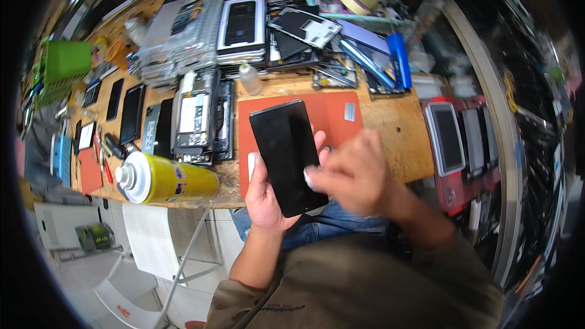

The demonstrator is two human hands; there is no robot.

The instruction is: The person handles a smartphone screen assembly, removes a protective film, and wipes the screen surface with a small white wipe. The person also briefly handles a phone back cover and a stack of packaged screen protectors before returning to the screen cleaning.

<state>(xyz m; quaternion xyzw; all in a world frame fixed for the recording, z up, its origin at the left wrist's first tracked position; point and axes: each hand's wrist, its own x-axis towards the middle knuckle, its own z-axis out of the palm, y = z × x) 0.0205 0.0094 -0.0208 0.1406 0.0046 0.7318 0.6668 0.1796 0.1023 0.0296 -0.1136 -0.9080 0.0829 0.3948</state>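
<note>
My left hand (266,204) is closed around a black smartphone (285,155), which it holds tilted, screen up, over an orange-red work mat (335,113). The fingers wrap round the phone's back and show past its right edge. My right hand (359,173) is over the phone's right side, smeared by motion, with a digit reaching to the screen. Something white shows at that digit's tip, too blurred to make out. A small silver-grey plate (349,111) lies on the mat's far right part.
A yellow spray can (173,178) lies at the bench's front left. Behind it are stacked opened phones (195,113). A small clear bottle (249,79) stands beyond the mat. Phone parts (304,27) and a blue roll (399,61) crowd the back. A red tray (454,189) sits at right.
</note>
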